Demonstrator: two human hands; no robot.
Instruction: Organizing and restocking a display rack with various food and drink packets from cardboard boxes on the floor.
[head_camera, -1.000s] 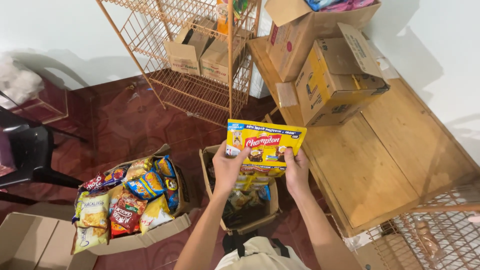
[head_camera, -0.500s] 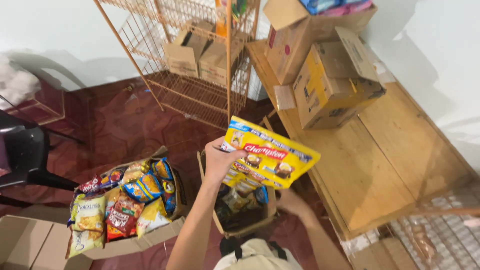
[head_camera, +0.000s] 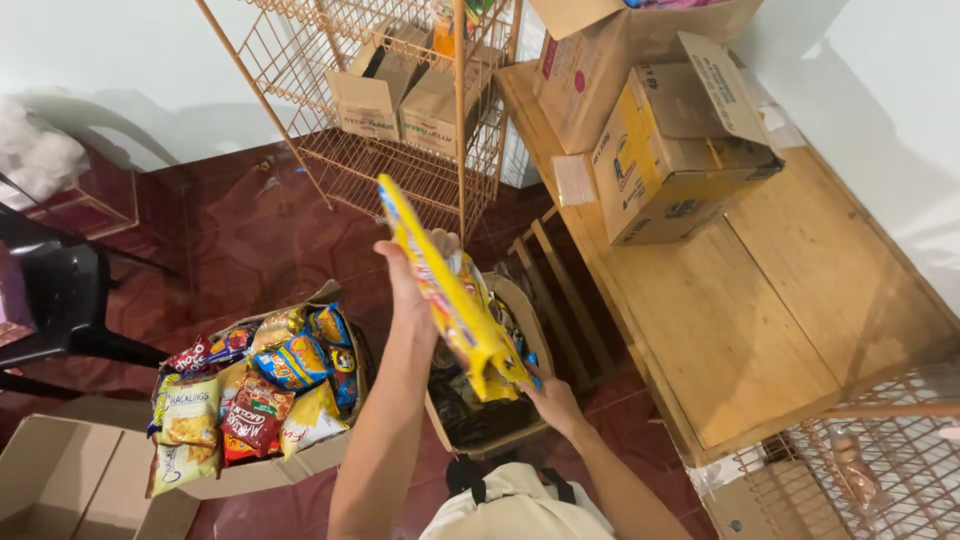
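My left hand (head_camera: 412, 262) is raised and grips a long yellow snack pack (head_camera: 450, 295) by its upper part; the pack is turned edge-on and hangs tilted over a small cardboard box (head_camera: 520, 310) of snack packets on the floor. My right hand (head_camera: 553, 402) is lower, at the right rim of that box, its fingers around yellow packets at the bottom end of the pack. I cannot tell whether these belong to the same pack.
A wider box (head_camera: 330, 450) full of colourful snack bags lies at the left, an empty carton (head_camera: 60, 480) beyond it. A wire rack (head_camera: 400, 170) with small cartons stands ahead. Large cartons (head_camera: 670, 160) rest on a wooden platform (head_camera: 760, 310). A black chair (head_camera: 50, 300) is far left.
The yellow pack, first held flat and face-on in both hands, has been turned edge-on and lifted by my left hand. My right hand let go and dropped to the box.
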